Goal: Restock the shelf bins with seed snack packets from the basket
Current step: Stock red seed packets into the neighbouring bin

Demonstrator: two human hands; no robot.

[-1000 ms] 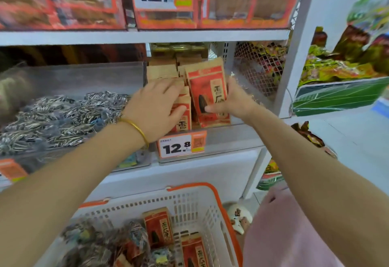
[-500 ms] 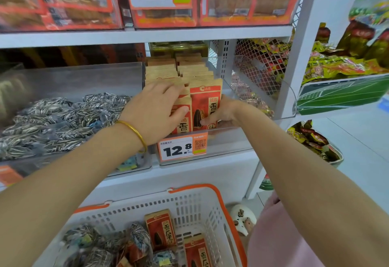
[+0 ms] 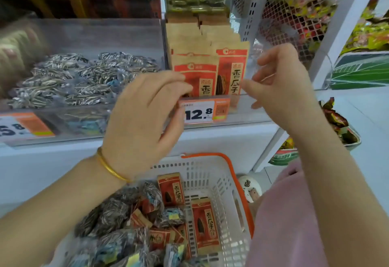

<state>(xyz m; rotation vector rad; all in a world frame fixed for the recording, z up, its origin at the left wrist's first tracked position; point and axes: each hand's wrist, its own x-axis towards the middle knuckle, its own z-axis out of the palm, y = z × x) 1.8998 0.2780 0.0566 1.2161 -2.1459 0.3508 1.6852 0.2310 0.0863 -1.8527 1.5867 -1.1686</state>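
Left hand [image 3: 145, 119] and right hand [image 3: 280, 85] are hovering relaxed, gripping nothing; unsupported upright sunflower seed packets [image 3: 231, 73] may be tipping forward.

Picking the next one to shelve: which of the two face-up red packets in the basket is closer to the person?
The nearer red packet, against the basket's right wall; the other red packet sits farther back, toward the shelf.

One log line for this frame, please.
left hand: open, at front packet | right hand: open, empty | bin: red packets upright | basket: holds spare packets
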